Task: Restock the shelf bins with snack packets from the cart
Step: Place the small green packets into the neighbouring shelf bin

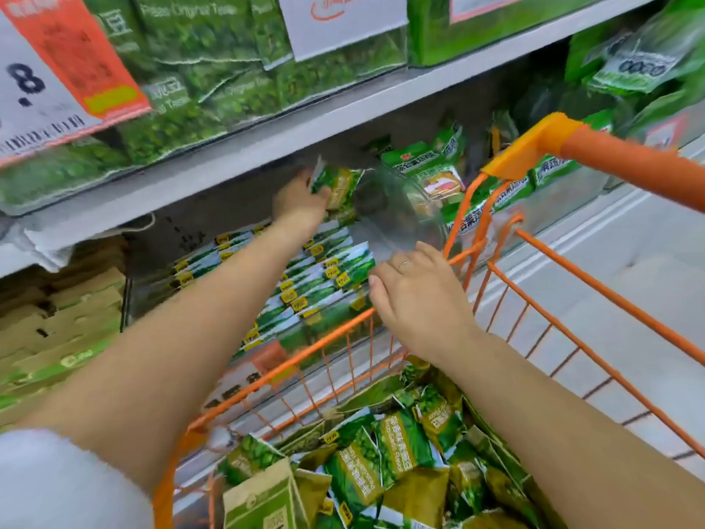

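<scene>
My left hand [299,202] reaches deep under the grey shelf and grips a green snack packet [337,185] above the clear shelf bin [396,219]. Rows of green-and-white packets [324,276] fill that bin below my forearm. My right hand [416,299] rests on the bin's clear front edge, fingers curled over it, with a ring on one finger. The orange wire cart [564,295] stands right against the shelf, and a heap of green and olive snack packets [404,456] lies in its basket near me.
The grey shelf board [267,147] hangs low over the bin, with large green bags and price cards above it. A neighbouring bin of green packets [507,189] sits behind the cart handle [625,166]. Cardboard boxes [57,318] stack at the left. Pale floor lies to the right.
</scene>
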